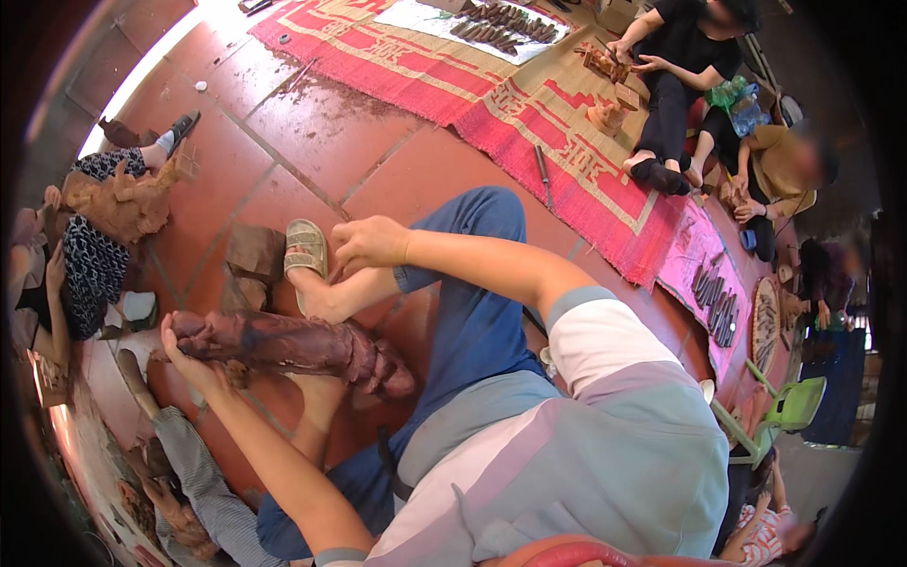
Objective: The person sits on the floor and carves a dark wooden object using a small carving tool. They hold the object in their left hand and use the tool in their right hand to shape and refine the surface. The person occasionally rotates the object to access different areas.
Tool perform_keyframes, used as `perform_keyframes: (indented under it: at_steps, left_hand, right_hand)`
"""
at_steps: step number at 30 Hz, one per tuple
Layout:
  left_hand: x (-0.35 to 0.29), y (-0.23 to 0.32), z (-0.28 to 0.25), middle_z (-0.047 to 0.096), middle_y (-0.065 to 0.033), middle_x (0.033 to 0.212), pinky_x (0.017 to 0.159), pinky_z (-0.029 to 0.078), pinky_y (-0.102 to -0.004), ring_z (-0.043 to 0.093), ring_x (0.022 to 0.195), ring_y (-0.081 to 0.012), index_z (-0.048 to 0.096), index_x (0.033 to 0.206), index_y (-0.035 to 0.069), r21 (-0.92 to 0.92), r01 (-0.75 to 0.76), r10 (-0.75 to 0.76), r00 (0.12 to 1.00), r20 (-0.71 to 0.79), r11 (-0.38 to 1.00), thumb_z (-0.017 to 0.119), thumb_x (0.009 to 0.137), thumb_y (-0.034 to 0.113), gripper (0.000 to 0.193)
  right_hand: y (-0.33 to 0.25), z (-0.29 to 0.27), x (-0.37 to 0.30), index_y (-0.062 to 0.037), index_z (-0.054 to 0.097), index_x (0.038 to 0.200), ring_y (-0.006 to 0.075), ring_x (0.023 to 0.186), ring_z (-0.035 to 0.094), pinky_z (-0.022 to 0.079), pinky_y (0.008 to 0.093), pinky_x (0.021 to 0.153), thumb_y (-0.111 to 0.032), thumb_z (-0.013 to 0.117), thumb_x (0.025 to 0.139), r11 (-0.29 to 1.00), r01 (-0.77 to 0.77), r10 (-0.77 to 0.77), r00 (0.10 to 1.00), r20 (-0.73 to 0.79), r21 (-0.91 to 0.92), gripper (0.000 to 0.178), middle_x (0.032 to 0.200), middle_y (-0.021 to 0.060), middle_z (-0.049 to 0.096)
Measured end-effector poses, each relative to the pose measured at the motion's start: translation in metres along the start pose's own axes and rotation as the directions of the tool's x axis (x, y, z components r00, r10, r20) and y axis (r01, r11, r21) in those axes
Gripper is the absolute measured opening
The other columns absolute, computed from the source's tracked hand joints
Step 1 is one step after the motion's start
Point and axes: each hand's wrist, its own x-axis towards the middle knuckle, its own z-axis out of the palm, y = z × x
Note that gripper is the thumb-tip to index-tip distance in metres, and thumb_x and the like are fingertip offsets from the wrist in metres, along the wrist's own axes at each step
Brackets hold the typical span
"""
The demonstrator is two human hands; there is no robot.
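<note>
Cupping left hand [194, 359]: palm and fingers are about the left end of the reddish-brown wood carving [298, 345], the grip holding it; a firm palm with the wrist low would best stop it rolling.
Wood carving: it lies lengthwise between the person's legs, its knobbly right end toward the blue trousers [477, 312]; a bare leg passes beneath its middle, so it would be wise to tilt it gently.
Right hand [373, 244]: off the carving, above its far right part, fingers curled; I cannot tell whether the grip holds anything small. Fingertips should meet the wood lightly.
Left edge: a neighbour's root-like carving [123, 203] sits beyond the carving's left end, limiting sideways swings.
Far edge: wooden blocks [253, 250] and the strapped sandal [304, 236] crowd just beyond the carving, so lift before pushing away.
Floor tiles [378, 180]: farther beyond the carving, these seem the roomiest direction.
Right edge: the bent knee bounds the carving's right; past it lies the woven mat [605, 208].
</note>
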Motion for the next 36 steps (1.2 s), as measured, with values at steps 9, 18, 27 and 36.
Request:
perform_keyframes:
  at_steps: [9, 18, 27, 36]
  left_hand:
    - [-0.001, 0.001, 0.008, 0.051, -0.0074, 0.118, 0.09, 0.047, -0.0353, 0.054, 0.106, -0.0208, 0.051, 0.127, 0.007, 0.054, 0.026, -0.028, 0.998, 0.049, 0.998, 0.051, 0.092, 0.036, 0.046]
    - [-0.002, -0.003, 0.008, 0.055, -0.0053, 0.115, 0.09, 0.045, -0.0317, 0.054, 0.105, -0.0165, 0.056, 0.121, 0.005, 0.018, -0.03, 0.029, 0.998, 0.049, 0.999, 0.051, 0.093, 0.033, 0.039]
    - [0.007, -0.012, 0.002, 0.056, -0.0043, 0.116, 0.095, 0.042, -0.0316, 0.052, 0.109, -0.0167, 0.058, 0.116, 0.006, -0.035, -0.079, 0.081, 0.995, 0.061, 0.996, 0.053, 0.092, 0.03, 0.035]
    - [0.006, -0.021, 0.005, 0.057, -0.0036, 0.115, 0.077, 0.054, -0.0301, 0.054, 0.103, -0.0136, 0.06, 0.114, 0.006, -0.039, -0.064, 0.066, 0.996, 0.063, 0.997, 0.055, 0.09, 0.03, 0.034]
  right_hand:
    - [0.001, 0.091, -0.009, -0.0167, 0.067, 0.086, 0.0247, 0.086, 0.063, 0.05, 0.0393, 0.069, -0.027, 0.069, 0.076, 0.927, 0.26, -0.31, 0.936, 0.165, 0.27, 0.014, 0.091, 0.0078, 0.058]
    - [-0.026, 0.073, -0.014, -0.0185, 0.066, 0.085, 0.0234, 0.083, 0.062, 0.051, 0.037, 0.065, -0.026, 0.071, 0.075, 0.93, 0.298, -0.348, 0.903, 0.251, 0.215, 0.013, 0.098, 0.0012, 0.059]
    - [0.027, 0.005, -0.001, -0.0162, 0.067, 0.086, 0.0246, 0.079, 0.062, 0.051, 0.0386, 0.067, -0.026, 0.07, 0.075, 0.992, -0.114, 0.119, 0.983, 0.14, -0.044, 0.014, 0.089, 0.0043, 0.058]
    - [0.016, 0.011, -0.02, -0.0224, 0.067, 0.08, 0.0234, 0.084, 0.062, 0.052, 0.0367, 0.067, -0.036, 0.069, 0.075, 0.984, -0.144, 0.156, 0.98, 0.122, -0.103, 0.015, 0.092, 0.0012, 0.058]
